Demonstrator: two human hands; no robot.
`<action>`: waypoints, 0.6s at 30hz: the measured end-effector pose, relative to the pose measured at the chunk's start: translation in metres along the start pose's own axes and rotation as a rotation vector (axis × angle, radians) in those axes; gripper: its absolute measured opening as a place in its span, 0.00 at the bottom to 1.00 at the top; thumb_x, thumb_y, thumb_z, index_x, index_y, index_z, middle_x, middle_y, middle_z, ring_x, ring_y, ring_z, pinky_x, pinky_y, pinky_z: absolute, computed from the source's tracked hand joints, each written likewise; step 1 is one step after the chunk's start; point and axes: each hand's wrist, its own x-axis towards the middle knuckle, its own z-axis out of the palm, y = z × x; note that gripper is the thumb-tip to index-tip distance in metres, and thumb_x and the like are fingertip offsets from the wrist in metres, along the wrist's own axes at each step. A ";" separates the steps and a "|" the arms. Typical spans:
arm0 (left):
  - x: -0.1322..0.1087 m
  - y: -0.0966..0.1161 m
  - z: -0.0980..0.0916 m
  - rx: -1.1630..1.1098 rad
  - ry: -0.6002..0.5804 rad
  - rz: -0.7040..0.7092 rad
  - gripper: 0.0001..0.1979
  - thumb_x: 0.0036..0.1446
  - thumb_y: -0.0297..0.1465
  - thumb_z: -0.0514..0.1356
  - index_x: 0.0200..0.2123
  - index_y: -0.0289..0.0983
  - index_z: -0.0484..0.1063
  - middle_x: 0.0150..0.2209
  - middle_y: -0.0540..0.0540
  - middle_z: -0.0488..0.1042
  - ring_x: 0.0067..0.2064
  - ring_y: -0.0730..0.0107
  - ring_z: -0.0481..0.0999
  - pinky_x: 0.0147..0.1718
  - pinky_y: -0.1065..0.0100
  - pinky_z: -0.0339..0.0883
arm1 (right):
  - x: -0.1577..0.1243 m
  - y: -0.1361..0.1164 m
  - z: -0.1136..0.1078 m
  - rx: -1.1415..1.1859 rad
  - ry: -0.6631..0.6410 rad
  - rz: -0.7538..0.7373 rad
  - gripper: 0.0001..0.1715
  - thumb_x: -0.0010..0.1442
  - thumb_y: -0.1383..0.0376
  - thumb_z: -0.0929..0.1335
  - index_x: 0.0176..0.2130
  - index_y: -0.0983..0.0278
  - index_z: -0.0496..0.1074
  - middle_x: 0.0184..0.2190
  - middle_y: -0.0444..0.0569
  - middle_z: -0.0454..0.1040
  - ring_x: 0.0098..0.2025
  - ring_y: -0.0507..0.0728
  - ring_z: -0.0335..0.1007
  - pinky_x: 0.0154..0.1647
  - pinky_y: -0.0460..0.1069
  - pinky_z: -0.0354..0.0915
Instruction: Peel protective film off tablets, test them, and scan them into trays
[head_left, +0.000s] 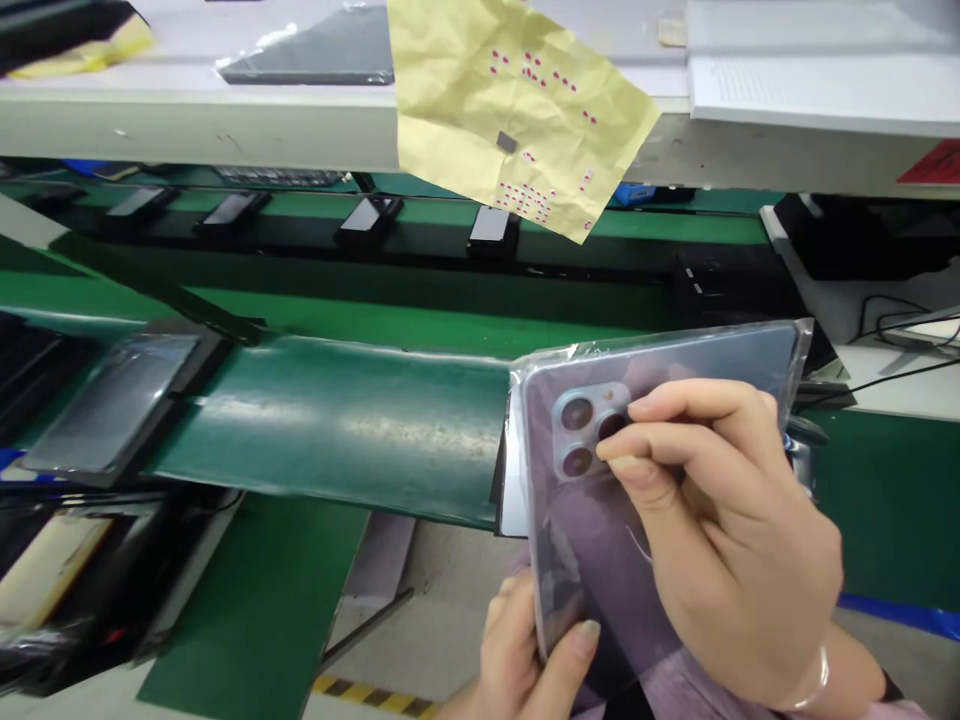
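Note:
A large flat device (600, 560) in clear plastic film is tilted up at the lower right, its back with a square camera block (577, 440) facing me. My left hand (536, 640) grips its lower left edge, thumb on the back and fingers behind. Over the camera block, my right hand (720, 540) has its thumb and index finger pinched together near the lenses. Whatever may be between those fingertips is too small to make out.
A green belt (337, 430) runs across the middle, with another device (116, 400) on its left. Phones (491, 225) stand in a row behind. A yellow sheet (465, 110) with red marks hangs from the shelf (225, 130). White papers (817, 70) lie upper right.

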 end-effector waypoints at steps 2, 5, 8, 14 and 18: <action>-0.001 0.002 0.001 -0.008 -0.001 -0.019 0.16 0.59 0.44 0.58 0.47 0.45 0.75 0.34 0.48 0.77 0.35 0.66 0.72 0.40 0.67 0.63 | -0.002 -0.002 -0.001 0.003 0.008 0.008 0.09 0.61 0.74 0.67 0.33 0.61 0.73 0.37 0.44 0.70 0.41 0.52 0.65 0.42 0.50 0.62; -0.001 0.004 0.001 -0.029 0.005 -0.016 0.16 0.59 0.43 0.59 0.49 0.48 0.74 0.37 0.49 0.78 0.38 0.65 0.73 0.42 0.67 0.64 | -0.005 -0.002 -0.003 0.017 0.017 0.027 0.10 0.61 0.75 0.67 0.32 0.61 0.73 0.37 0.44 0.70 0.40 0.52 0.65 0.41 0.50 0.63; 0.001 0.004 0.001 -0.013 -0.008 -0.038 0.16 0.58 0.44 0.59 0.46 0.45 0.76 0.34 0.47 0.77 0.37 0.64 0.73 0.41 0.66 0.64 | 0.000 0.003 -0.008 0.025 -0.022 0.002 0.09 0.61 0.74 0.66 0.34 0.61 0.72 0.42 0.45 0.70 0.44 0.52 0.66 0.45 0.51 0.63; 0.006 0.000 0.002 0.020 -0.021 -0.034 0.15 0.58 0.46 0.59 0.40 0.44 0.78 0.30 0.49 0.77 0.32 0.70 0.71 0.37 0.69 0.63 | 0.037 0.021 -0.013 0.187 -0.097 -0.248 0.26 0.60 0.77 0.66 0.54 0.56 0.63 0.58 0.44 0.66 0.62 0.59 0.60 0.64 0.59 0.56; 0.008 -0.001 0.004 0.012 -0.045 -0.029 0.15 0.58 0.45 0.59 0.42 0.44 0.77 0.31 0.50 0.78 0.32 0.71 0.71 0.36 0.70 0.62 | 0.049 0.029 -0.006 0.283 -0.108 -0.128 0.33 0.58 0.77 0.67 0.57 0.51 0.63 0.57 0.40 0.68 0.40 0.54 0.75 0.42 0.50 0.72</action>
